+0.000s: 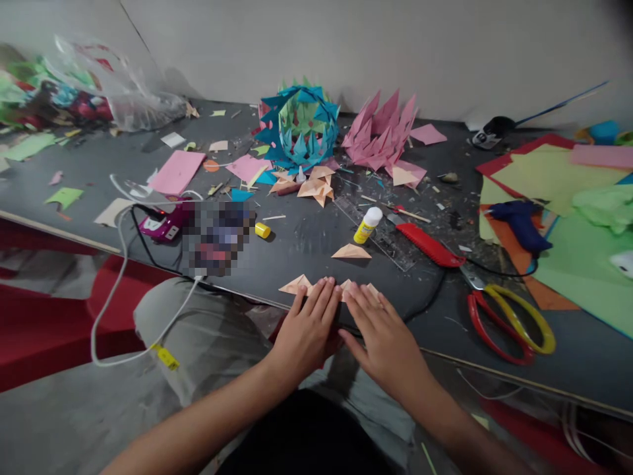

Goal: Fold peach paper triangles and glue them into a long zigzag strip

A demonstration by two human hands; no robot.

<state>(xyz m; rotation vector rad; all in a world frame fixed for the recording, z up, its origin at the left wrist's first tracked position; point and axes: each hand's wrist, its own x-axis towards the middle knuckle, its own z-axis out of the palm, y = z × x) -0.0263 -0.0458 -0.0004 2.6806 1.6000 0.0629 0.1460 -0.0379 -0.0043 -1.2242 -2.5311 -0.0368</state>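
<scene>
At the front edge of the dark table, my left hand (305,333) lies with fingers stretched over a folded peach paper piece (295,285), whose left corner sticks out. Beside it my right hand (388,336) rests, fingers extended, on more peach folded paper (347,286); its tips show past the fingers, and how many pieces lie underneath is hidden. Another peach paper triangle (351,252) sits just beyond my hands. Behind that an uncapped glue stick (366,227) stands upright, and its yellow cap (262,230) lies to the left.
Red-and-yellow-handled scissors (514,320), a red-handled cutter (428,244) and a blue glue gun (521,224) lie right, near coloured sheets (588,264). Blue (270,119) and pink (380,138) folded-paper rings stand behind. A blurred-out object (217,237) with a white cable lies left.
</scene>
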